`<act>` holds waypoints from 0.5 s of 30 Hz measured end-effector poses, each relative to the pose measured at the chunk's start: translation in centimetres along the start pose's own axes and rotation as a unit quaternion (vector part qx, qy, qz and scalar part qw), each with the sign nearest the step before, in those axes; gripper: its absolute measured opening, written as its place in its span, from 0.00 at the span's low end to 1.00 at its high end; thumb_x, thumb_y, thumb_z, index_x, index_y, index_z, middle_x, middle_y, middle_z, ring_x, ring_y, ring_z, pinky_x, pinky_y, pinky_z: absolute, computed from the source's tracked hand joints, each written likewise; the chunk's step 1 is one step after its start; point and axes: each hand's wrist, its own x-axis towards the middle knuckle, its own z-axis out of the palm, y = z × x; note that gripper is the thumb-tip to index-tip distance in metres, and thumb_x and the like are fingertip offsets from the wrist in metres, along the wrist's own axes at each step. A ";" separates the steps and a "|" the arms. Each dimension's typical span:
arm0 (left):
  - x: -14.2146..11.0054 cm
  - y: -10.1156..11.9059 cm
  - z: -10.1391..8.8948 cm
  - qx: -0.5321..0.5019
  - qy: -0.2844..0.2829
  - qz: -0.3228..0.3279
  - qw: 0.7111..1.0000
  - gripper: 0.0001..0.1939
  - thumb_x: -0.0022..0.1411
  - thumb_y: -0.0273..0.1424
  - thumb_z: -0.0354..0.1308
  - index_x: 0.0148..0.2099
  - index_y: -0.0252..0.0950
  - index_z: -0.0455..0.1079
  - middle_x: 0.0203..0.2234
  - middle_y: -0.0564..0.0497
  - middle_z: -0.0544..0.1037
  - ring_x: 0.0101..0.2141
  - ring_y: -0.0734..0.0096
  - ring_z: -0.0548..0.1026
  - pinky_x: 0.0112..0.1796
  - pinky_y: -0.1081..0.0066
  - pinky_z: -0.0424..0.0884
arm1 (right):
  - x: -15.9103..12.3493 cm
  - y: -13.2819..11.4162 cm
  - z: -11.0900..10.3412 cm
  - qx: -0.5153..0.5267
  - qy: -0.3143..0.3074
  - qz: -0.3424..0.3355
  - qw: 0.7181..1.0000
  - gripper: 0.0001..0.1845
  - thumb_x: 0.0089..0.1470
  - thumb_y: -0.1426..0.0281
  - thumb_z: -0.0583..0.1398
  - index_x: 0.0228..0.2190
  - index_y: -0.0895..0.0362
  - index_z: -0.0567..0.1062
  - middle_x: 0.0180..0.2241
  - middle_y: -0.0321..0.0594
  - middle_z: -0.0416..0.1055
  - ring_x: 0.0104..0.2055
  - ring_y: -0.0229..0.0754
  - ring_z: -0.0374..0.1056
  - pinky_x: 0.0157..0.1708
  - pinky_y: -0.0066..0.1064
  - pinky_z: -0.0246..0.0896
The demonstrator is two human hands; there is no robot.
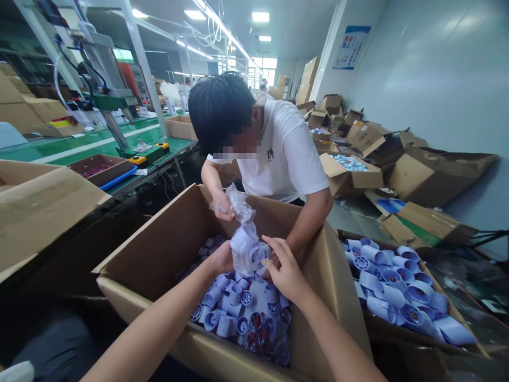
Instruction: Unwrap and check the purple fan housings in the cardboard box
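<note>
A clear plastic bag (240,260) with white cylindrical plastic parts in it is held over a large cardboard box. My left hand (222,259) grips the bag's left side, its fingers partly hidden behind it. At the right end, beside a round spoked part (257,253), my right hand (284,268) holds the bag between thumb and fingers. Below both hands lie many loose white cylindrical parts (226,324), some with red inside. Across the box, a co-worker's hand (223,207) holds crumpled clear plastic (240,204) just above the bag; their other arm reaches into the box.
The cardboard box (155,239) stands in front of me, its walls around my forearms. Another box of white cylinders (392,292) is at the right. A green workbench (139,135) with a press machine (99,69) stands left. Open cartons (429,170) are piled along the wall.
</note>
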 end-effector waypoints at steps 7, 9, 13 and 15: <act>-0.2 -0.3 0.9 0.049 -0.007 -0.005 0.999 0.19 0.44 0.39 0.59 0.36 0.31 0.73 0.29 0.45 0.79 0.41 0.51 0.75 0.43 0.60 0.68 | 0.3 -0.4 -0.4 -0.053 0.014 -0.079 0.995 0.17 0.49 0.83 0.51 0.26 0.55 0.76 0.27 0.41 0.73 0.33 0.42 0.68 0.35 0.34 0.65; -0.2 -0.4 0.8 0.067 -0.001 0.004 0.998 0.16 0.43 0.33 0.60 0.36 0.31 0.73 0.28 0.47 0.79 0.40 0.53 0.75 0.42 0.62 0.68 | 0.2 -0.4 -0.4 -0.023 0.015 -0.067 0.997 0.15 0.48 0.83 0.54 0.26 0.54 0.76 0.32 0.42 0.75 0.37 0.43 0.68 0.38 0.35 0.65; -0.2 -0.6 0.1 0.104 0.019 0.019 0.994 0.14 0.39 0.24 0.63 0.33 0.32 0.74 0.26 0.50 0.78 0.35 0.62 0.75 0.39 0.67 0.68 | 0.0 -0.5 -0.4 0.032 -0.025 -0.001 0.999 0.08 0.45 0.79 0.61 0.24 0.54 0.76 0.55 0.43 0.67 0.51 0.45 0.65 0.49 0.42 0.62; -0.2 -0.5 -0.4 0.121 0.030 0.027 0.992 0.10 0.41 0.23 0.64 0.31 0.32 0.75 0.24 0.52 0.77 0.32 0.67 0.73 0.38 0.70 0.67 | 0.0 -0.6 -0.3 0.046 -0.068 0.026 0.996 0.06 0.44 0.78 0.63 0.23 0.54 0.76 0.61 0.42 0.59 0.57 0.47 0.61 0.52 0.44 0.60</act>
